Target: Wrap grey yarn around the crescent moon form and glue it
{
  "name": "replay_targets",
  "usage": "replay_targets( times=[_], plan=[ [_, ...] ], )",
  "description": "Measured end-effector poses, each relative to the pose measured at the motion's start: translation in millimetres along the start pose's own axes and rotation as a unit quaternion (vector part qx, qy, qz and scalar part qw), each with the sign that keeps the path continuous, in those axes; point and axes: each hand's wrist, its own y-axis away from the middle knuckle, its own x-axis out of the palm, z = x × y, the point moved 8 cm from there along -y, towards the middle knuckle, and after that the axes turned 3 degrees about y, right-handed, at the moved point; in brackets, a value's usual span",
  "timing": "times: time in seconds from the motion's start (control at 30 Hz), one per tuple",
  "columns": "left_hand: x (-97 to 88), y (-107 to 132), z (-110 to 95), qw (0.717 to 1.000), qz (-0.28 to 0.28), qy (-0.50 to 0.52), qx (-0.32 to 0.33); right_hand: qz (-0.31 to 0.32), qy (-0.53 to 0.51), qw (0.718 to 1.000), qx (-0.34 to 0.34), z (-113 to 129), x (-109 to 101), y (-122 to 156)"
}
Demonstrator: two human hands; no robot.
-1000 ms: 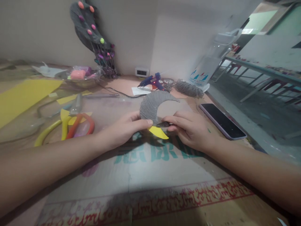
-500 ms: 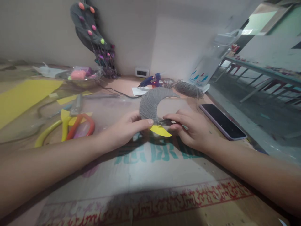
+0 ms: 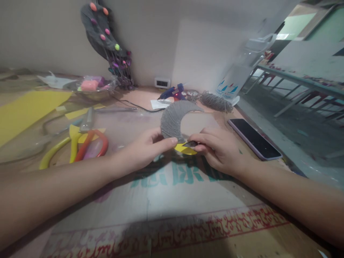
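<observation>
A crescent moon shape (image 3: 172, 120), wrapped in grey yarn over most of its length, is pinched by my left hand (image 3: 149, 147), thumb on top and the other fingers behind. Its bare yellow lower tip (image 3: 185, 149) shows below the yarn. My right hand (image 3: 221, 148) is closed on a small dark pointed piece (image 3: 190, 144) just over this tip; its kind is unclear, and part of it is hidden by the fingers.
Orange- and yellow-handled scissors (image 3: 102, 145) lie left, near a yellow sheet (image 3: 32, 107). Behind are a blue glue gun (image 3: 172, 92), a grey yarn skein (image 3: 216, 101) and a water bottle (image 3: 239, 68). A phone (image 3: 254, 138) lies right. A decorated crescent (image 3: 98, 30) hangs at the wall.
The grey crescent has shifted slightly right and turned a little. My right hand has tilted, bringing the dark piece lower, across the yellow tip, which shows less.
</observation>
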Motion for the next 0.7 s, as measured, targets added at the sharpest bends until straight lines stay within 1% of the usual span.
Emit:
replay_targets(
  times=[0.1, 0.17, 0.27, 0.33, 0.47, 0.53, 0.6, 0.7],
  plan=[
    [-3.0, 0, 0, 1.000, -0.017, -0.011, -0.003, 0.007, -0.032, 0.999, -0.008, 3, 1, 1],
    [-2.2, -1, 0, 1.000, -0.012, -0.009, 0.001, -0.004, -0.055, 0.998, 0.015, -1, 0, 1],
    [0.7, -1, -3, 1.000, 0.003, -0.003, 0.019, -0.019, -0.087, 0.993, 0.075, -9, 3, 1],
    [2.6, -1, -3, 1.000, 0.010, -0.007, 0.024, -0.010, -0.123, 0.986, 0.112, -11, 7, 1],
    [8.4, -1, -1, 0.999, 0.033, -0.027, 0.023, 0.005, -0.196, 0.956, 0.218, -14, 15, 1],
    [10.3, 0, -2, 0.998, 0.037, -0.049, 0.024, 0.011, -0.222, 0.941, 0.256, -14, 18, 2],
    [10.4, 1, -3, 0.997, 0.034, -0.064, 0.022, 0.019, -0.244, 0.933, 0.266, -13, 21, 2],
    [9.0, 2, -5, 0.997, 0.027, -0.065, 0.022, 0.023, -0.276, 0.925, 0.261, -12, 24, 3]
  ],
)
